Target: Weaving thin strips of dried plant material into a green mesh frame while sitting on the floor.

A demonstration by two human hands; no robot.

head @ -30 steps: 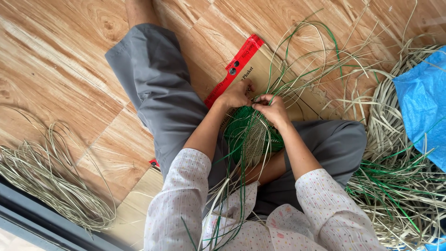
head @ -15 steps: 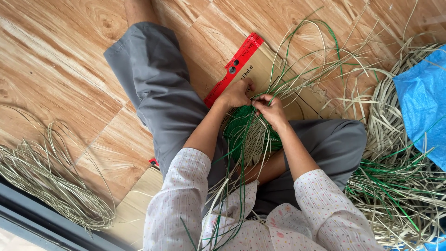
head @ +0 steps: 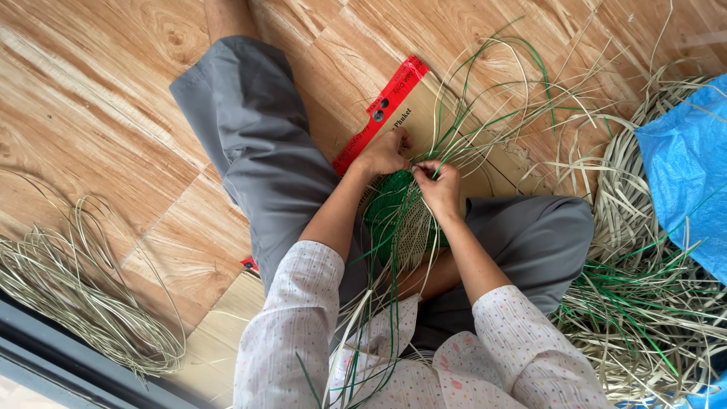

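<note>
I sit cross-legged on a wooden floor with a half-woven piece of green and pale straw strips (head: 400, 220) in my lap. My left hand (head: 385, 154) grips the far edge of the woven piece. My right hand (head: 439, 184) pinches strips at the same edge, right beside the left hand. Long loose green and beige strips (head: 496, 98) fan out from the weave beyond my hands. Under the work lies a flat cardboard sheet with a red tape strip (head: 379, 112).
A bundle of pale straw strips (head: 72, 288) lies on the floor at the left. A large heap of beige and green strips (head: 644, 303) lies at the right, next to a blue plastic sheet (head: 685, 174). A dark frame edge (head: 68, 363) runs along the lower left.
Both hands stay at the weave's far edge with only small finger movements. The view has shifted very little.
</note>
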